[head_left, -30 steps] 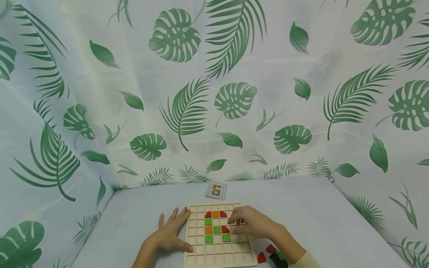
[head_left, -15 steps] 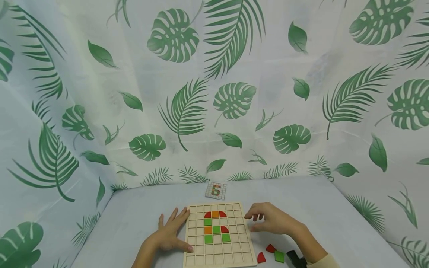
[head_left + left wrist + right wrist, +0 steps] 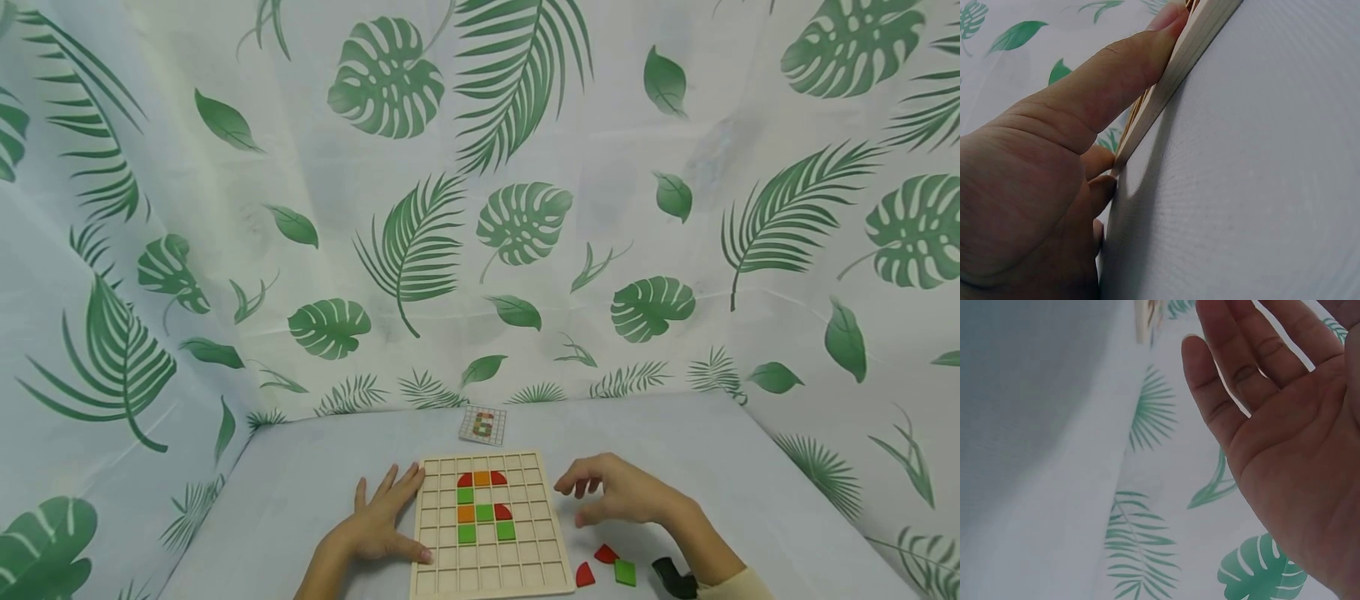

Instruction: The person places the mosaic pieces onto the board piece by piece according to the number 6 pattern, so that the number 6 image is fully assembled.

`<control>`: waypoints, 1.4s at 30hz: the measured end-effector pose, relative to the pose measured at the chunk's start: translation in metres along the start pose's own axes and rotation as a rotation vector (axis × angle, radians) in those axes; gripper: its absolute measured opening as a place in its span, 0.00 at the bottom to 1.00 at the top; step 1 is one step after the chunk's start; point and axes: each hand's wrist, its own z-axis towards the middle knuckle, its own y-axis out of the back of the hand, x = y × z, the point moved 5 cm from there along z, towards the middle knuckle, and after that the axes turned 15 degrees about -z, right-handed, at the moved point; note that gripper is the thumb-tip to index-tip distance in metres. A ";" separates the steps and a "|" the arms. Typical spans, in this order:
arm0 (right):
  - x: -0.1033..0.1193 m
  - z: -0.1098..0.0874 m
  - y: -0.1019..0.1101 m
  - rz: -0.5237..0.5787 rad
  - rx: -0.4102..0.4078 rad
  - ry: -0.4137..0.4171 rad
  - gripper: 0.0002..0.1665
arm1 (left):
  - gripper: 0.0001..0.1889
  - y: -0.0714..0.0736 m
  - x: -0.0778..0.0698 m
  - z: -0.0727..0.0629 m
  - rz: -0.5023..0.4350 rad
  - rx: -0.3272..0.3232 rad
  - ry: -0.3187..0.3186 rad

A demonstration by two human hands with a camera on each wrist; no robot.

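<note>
A wooden grid board lies on the table with red quarter-round, orange and green square tiles in some of its cells. My left hand is spread along the board's left side. Its thumb rests on the rim, and the fingertips touch the edge farther up. Right of the board, my right hand hovers with loosely bent fingers and nothing held; its bare palm shows in the right wrist view. Below that hand lie two red quarter-round tiles and a green square tile.
Behind the board lies a small card printed with a grid and a coloured figure like a 6. A dark object sits at the right wrist. Leaf-patterned cloth rises behind and beside the table.
My right hand has moved off the board to the right, uncovering the cells there and the loose green tile. My left hand has stayed in place.
</note>
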 end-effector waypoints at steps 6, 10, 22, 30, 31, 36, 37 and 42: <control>-0.001 -0.002 -0.013 0.033 0.093 -0.014 0.23 | 0.70 0.001 -0.003 -0.002 -0.016 0.004 -0.006; 0.000 -0.003 -0.018 0.051 0.147 0.007 0.22 | 0.70 0.001 -0.005 -0.003 -0.021 0.005 -0.003; 0.003 -0.002 -0.033 0.067 0.205 0.071 0.19 | 0.70 0.001 -0.003 -0.003 -0.022 -0.002 -0.013; 0.007 -0.002 -0.042 0.194 0.283 0.022 0.14 | 0.70 0.002 -0.004 -0.003 -0.011 0.002 -0.013; 0.007 -0.002 -0.043 0.198 0.286 0.027 0.13 | 0.70 0.002 -0.004 -0.003 -0.009 0.004 -0.010; 0.007 -0.002 -0.047 0.212 0.312 0.002 0.14 | 0.69 0.002 -0.006 -0.003 -0.016 0.008 -0.002; 0.007 -0.002 -0.048 0.208 0.317 -0.007 0.15 | 0.69 0.001 -0.006 -0.003 -0.017 0.009 -0.001; 0.007 -0.002 -0.050 0.190 0.330 -0.037 0.16 | 0.69 0.001 -0.007 -0.003 -0.010 0.006 -0.004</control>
